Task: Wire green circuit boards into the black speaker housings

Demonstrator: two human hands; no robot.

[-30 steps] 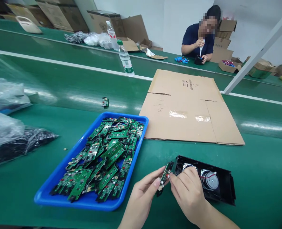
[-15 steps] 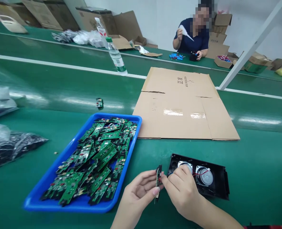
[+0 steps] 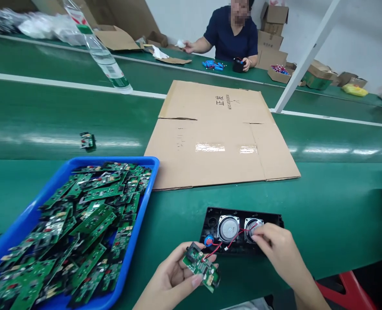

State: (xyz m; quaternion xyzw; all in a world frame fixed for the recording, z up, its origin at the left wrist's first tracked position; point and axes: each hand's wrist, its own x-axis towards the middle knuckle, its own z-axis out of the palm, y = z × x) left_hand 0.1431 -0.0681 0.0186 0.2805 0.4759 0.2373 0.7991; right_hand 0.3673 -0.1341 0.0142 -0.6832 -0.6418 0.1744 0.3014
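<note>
A long green work surface (image 3: 323,206) fills the foreground, with a glossy green conveyor belt (image 3: 32,125) running across behind it and a second green bench (image 3: 165,73) beyond; overhead light glints in streaks on the belt. A white post (image 3: 303,60) slants up at right; a plain white wall (image 3: 365,38) closes the room, with brown cardboard boxes (image 3: 274,26) stacked against it.
</note>
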